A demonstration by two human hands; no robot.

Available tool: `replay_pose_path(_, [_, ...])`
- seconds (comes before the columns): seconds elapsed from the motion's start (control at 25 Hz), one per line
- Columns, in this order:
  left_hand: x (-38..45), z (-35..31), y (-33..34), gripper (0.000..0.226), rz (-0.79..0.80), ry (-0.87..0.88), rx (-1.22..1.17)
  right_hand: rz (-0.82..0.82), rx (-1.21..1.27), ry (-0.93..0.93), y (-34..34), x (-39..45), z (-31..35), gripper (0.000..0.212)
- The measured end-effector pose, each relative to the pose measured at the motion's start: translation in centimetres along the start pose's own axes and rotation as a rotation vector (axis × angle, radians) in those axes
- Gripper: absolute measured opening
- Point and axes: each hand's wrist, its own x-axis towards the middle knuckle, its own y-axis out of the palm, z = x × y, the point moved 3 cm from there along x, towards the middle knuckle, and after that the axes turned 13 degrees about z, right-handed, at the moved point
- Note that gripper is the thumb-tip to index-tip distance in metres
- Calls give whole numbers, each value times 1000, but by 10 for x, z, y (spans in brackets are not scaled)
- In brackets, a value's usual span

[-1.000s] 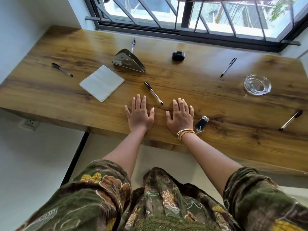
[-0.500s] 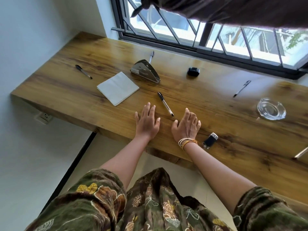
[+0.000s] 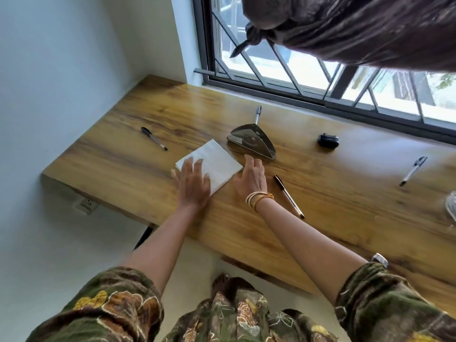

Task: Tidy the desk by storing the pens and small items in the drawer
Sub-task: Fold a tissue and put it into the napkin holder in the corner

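A white napkin stack lies on the wooden desk. My left hand rests flat on its near left corner, fingers spread. At the stack's right corner is my right hand, open and holding nothing. Pens lie scattered: one by my right wrist, one far left, one behind the metal napkin holder and one at the right. A small black item sits near the window. No drawer is in view.
A shiny metal napkin holder stands just beyond the napkins. A glass ashtray is cut off at the right edge. A lighter peeks out by my right sleeve. The wall and a socket lie left, and the barred window is behind.
Both hands have left the desk's front edge and moved forward and left to the napkin stack. The camera has swung left, so the ashtray and right-hand pens slid toward the frame edge.
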Motion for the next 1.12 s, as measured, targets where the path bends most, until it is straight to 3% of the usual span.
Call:
replay_pose_path(0.2, [23,49,-5,55,105,-60,70,62,-201,127,14,43,31,62])
replay_pose_path(0.4, [23,55,-2,58,126,-65,75,92,-371,191,22,58,40,66])
replay_pose_path(0.52, [23,56,-1,57,110,-65,68,169,-317,247,20,67,41,68])
replay_pose_path(0.72, [23,55,-1,62,94,-88,59,274,-104,241,19,69,40,44])
replay_pose_path(0.92, [22,57,-2,65,83,-82,62,158,131,69,17,56,42,26])
replay_pose_path(1.0, [22,58,-3,64,83,-81,58,118,180,-13,18,47,46,33])
replay_pose_path(1.12, [22,58,-3,62,88,-77,57,18,38,-243,24,34,52,56])
